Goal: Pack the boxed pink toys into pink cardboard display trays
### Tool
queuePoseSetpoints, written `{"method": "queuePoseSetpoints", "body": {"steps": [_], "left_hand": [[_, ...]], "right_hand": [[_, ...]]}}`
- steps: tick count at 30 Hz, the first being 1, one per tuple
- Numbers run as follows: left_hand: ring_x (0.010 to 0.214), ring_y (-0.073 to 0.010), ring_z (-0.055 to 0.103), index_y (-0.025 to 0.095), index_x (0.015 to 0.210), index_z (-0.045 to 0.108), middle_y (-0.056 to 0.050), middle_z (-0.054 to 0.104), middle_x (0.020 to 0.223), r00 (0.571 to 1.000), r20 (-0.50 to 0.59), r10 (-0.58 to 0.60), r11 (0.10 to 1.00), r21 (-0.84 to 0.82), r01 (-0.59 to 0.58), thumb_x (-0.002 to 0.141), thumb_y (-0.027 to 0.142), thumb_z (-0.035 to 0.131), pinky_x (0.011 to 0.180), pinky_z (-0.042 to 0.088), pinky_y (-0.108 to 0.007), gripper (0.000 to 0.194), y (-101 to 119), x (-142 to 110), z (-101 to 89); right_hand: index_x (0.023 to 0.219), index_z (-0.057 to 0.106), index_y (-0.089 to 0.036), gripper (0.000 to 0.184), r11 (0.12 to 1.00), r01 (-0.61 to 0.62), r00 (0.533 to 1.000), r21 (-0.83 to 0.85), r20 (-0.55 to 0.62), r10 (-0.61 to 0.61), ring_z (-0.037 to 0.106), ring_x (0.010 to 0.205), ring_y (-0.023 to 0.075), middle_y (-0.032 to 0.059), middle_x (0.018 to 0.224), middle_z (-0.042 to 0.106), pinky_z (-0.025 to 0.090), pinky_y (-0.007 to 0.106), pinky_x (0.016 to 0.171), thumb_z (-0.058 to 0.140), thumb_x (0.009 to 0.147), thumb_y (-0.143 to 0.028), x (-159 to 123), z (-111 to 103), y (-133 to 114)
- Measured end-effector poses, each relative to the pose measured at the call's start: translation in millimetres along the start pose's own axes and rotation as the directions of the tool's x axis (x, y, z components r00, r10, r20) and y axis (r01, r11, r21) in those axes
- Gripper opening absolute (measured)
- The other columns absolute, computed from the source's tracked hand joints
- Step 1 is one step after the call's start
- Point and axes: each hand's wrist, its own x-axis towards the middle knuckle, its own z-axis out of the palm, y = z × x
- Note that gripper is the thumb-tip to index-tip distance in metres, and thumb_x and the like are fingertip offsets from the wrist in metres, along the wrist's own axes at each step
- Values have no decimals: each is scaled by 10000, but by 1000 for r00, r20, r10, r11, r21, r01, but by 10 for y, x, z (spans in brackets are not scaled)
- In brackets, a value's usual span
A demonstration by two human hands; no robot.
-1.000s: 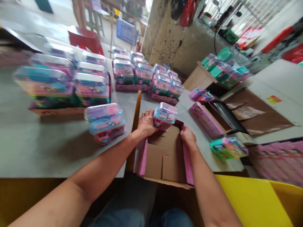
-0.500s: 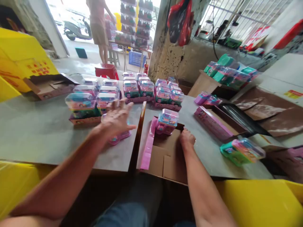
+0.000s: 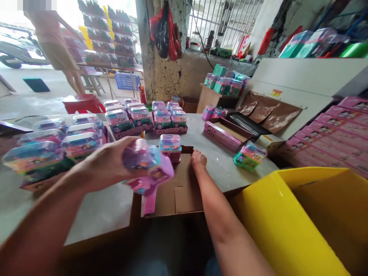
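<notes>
My left hand [image 3: 110,163] is closed round a pink and purple toy pack [image 3: 148,168], held in the air over the left edge of an open pink-sided cardboard tray [image 3: 178,191]. One more toy pack [image 3: 170,147] stands in the tray's far corner. My right hand [image 3: 199,158] rests with curled fingers on the tray's far right edge, gripping it. The held pack is blurred by motion.
Trays of several clear-lidded toy packs [image 3: 80,138] fill the grey table [image 3: 103,207] to the left and behind. A green toy pack [image 3: 249,155] lies to the right by a long pink box [image 3: 221,135]. A yellow bin [image 3: 301,218] stands at the near right. A person [image 3: 54,50] stands far left.
My left hand reached left to a loose toy pack on the table, grasped it and carried it back toward the tray. My right hand stayed on the tray's edge. The view swung left.
</notes>
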Motion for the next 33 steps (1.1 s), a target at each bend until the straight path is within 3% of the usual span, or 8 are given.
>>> {"method": "queuePoseSetpoints", "body": {"steps": [5, 10, 13, 17, 20, 26, 29, 33], "left_hand": [[1031, -267, 656, 211, 1300, 575, -68, 685, 1170, 974, 109, 198, 978, -88, -189, 564, 526, 855, 893, 522, -356, 849, 678, 377, 690], [1262, -279, 565, 207, 1372, 549, -115, 577, 1394, 935, 188, 302, 920, -314, -234, 778, 580, 692, 1075, 460, -395, 716, 591, 422, 1075], [1053, -201, 656, 189, 1277, 584, -95, 643, 1255, 999, 28, 23, 925, -380, -10, 926, 463, 486, 937, 535, -330, 456, 253, 459, 1134], [1191, -284, 600, 99, 1324, 545, -196, 565, 1348, 920, -5, -392, 919, -38, 391, 885, 393, 568, 1008, 489, -379, 529, -165, 585, 1322], [1210, -304, 597, 135, 1252, 611, -196, 598, 1279, 900, 105, -422, 904, 118, 411, 895, 329, 544, 998, 483, -365, 412, -262, 624, 1502], [992, -266, 687, 209, 1227, 621, -145, 623, 1192, 888, 90, -451, 892, 74, 445, 861, 190, 467, 818, 533, -333, 398, -214, 587, 1673], [953, -266, 692, 221, 1215, 629, -136, 621, 1202, 885, 82, -458, 889, 62, 454, 859, 212, 477, 792, 535, -341, 387, -219, 583, 1694], [949, -267, 692, 213, 1245, 619, -137, 608, 1227, 885, 82, -458, 889, 51, 455, 874, 195, 447, 806, 530, -357, 410, -206, 579, 1693]], "right_hand": [[1221, 613, -66, 358, 1000, -6, 999, 28, 43, 5, 702, 1101, 262, 239, 1142, 698, 549, 323, 893, 317, 1031, -134, -2, -71, 54], [1229, 620, -97, 342, 999, -11, 993, 47, 122, 5, 708, 1084, 257, 211, 1149, 711, 544, 311, 862, 355, 1024, -167, 21, -143, 96], [1253, 609, -108, 336, 997, -6, 989, 71, 147, -4, 692, 1118, 264, 199, 1194, 700, 533, 322, 881, 387, 1016, -198, 31, -168, 118], [1253, 615, -125, 336, 993, -18, 986, 117, 165, -1, 683, 1128, 281, 188, 1215, 695, 525, 340, 887, 418, 1004, -236, 34, -161, 141], [1243, 630, -149, 334, 988, -24, 987, 151, 158, 0, 682, 1117, 277, 171, 1201, 701, 520, 342, 896, 444, 999, -279, 42, -143, 169], [1248, 644, -110, 360, 963, 27, 998, 269, 49, -42, 577, 1263, 261, 205, 1357, 596, 455, 351, 1040, 428, 1007, -268, 135, -296, 226], [1226, 663, -122, 381, 912, 90, 988, 401, 83, -134, 686, 1055, 197, 146, 1187, 711, 529, 291, 917, 368, 1022, -248, 201, -430, 163], [922, 767, -148, 215, 785, 155, 934, 600, 170, -314, 713, 687, 176, 51, 784, 767, 570, 253, 657, 567, 902, -223, 250, -453, -36]]}}
